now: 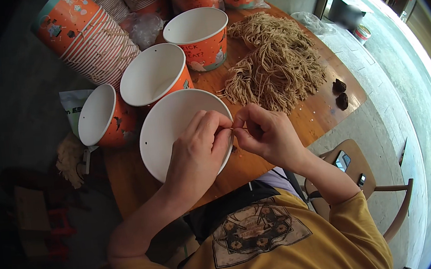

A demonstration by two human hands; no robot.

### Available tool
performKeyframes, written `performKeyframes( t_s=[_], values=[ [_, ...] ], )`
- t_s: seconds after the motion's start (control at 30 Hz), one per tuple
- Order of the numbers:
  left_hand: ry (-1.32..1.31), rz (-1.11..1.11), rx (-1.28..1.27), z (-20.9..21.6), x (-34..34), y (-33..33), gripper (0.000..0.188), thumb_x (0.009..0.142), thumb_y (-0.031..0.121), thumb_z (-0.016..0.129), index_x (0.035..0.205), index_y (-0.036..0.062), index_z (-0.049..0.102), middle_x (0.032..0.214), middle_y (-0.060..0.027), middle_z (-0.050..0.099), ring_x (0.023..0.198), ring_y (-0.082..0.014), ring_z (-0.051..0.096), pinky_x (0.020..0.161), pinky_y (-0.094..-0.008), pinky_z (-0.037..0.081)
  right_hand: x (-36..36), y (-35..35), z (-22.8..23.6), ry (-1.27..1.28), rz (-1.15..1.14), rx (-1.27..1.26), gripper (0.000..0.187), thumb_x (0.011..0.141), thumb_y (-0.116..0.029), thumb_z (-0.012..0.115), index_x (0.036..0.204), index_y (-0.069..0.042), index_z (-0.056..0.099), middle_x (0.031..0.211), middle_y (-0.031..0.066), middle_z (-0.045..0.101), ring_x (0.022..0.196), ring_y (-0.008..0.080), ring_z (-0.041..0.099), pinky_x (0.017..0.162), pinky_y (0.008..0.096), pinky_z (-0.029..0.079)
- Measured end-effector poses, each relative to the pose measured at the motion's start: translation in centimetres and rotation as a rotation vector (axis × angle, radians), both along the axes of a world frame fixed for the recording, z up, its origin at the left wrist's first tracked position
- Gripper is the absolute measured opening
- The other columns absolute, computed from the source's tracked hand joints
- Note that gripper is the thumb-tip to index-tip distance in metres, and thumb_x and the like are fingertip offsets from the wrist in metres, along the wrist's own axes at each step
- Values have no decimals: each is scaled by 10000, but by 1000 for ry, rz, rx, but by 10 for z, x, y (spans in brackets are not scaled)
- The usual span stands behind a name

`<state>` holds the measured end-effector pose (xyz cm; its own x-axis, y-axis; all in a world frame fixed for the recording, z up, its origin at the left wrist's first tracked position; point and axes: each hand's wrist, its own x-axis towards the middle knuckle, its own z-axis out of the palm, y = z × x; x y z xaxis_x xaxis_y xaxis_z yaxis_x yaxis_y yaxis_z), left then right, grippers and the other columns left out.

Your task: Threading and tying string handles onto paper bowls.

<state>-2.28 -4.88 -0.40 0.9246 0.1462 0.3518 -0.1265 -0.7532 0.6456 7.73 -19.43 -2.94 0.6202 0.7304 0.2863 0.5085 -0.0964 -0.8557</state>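
Currently the left hand (196, 149) is reaching across the mouth of the white-lined paper bucket (165, 124) by the wooden table (323, 121), the right hand (273, 136) is hovering just outside, and both are pinching close together at the bucket's right rim, on something hard to make out

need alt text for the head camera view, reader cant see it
A person's left hand and right hand pinch together at the right rim of a white-lined bucket. Three orange buckets sit beyond and beside it on a wooden table, near a heap of tan cords; stacked orange buckets are farther back.
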Motion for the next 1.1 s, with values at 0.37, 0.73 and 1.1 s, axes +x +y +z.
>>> performKeyframes(
  t_s=[0.37, 0.73, 1.1],
  values=[
    [-7, -4, -189, -6, 2, 0, 136, 817, -52, 584, 899, 8, 493, 828, -102, 555, 731, -227, 598, 648, -341, 486, -1, 1, -4, 15, 1, 35, 148, 793, -139, 667, 880, -69, 570, 541, 44, 480, 466, 150, 483, 463, 299, 395],
    [66, -60, -487, -3, 2, 4, 199, 850, -44, 566, 1001, 47, 474, 849, -9, 539, 775, -87, 570, 718, -271, 490, -2, 7, -19, 279, 73, 213, 120, 865, -134, 626, 898, -46, 551, 590, -3, 546, 502, 53, 463, 470, 233, 372],
    [217, -96, -1002, 2, 12, 9, 179, 871, 1, 562, 1021, 55, 480, 915, 3, 540, 857, -59, 515, 819, -222, 424, -3, 6, -23, 365, 73, 256, 113, 892, -108, 601, 897, -33, 516, 648, 1, 570, 561, 40, 492, 509, 212, 398]
  ],
)
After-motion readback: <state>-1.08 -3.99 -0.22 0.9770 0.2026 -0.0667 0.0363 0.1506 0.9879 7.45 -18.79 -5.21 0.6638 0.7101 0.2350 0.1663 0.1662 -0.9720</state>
